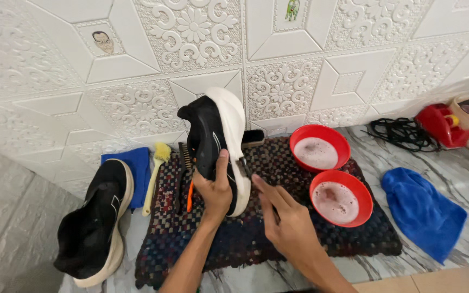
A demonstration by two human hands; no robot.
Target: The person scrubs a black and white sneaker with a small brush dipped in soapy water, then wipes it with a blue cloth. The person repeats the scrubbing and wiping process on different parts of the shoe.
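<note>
A black sneaker with a thick white sole (pixel 216 142) is being held upright over the middle of a dark woven mat (pixel 256 239), toe pointing up toward the wall, its white sole facing right. The left hand (pixel 213 191) is gripping it from below, thumb lying along the black side and fingers wrapping behind. The right hand (pixel 287 220) is closing around a small dark brush (pixel 243 166), whose head is touching the white sole near the heel end; the forefinger is stretching out along the handle.

Behind the shoe, a dark block brush (pixel 253 139) is lying at the far edge of the mat, against the wall. Just left of the held shoe, an orange-handled tool (pixel 190 196) and a dark comb-like brush (pixel 181 173) are resting on the mat. A yellow-headed brush with a pale handle (pixel 154 176) is lying at the mat's left edge, partly on a folded blue cloth (pixel 135 168).

The matching second black sneaker (pixel 94 222) is sitting on the surface (pixel 408 260) near its left edge, sole turned right.

Two red bowls holding foamy water are standing on the right part of the mat: the farther one (pixel 320 147) and the nearer one (pixel 341 197), close together. A crumpled blue towel (pixel 423 211) is lying on the marbled surface right of the mat. Black laces (pixel 400 133) are piling up toward the far right corner, beside a red container (pixel 439 125).
</note>
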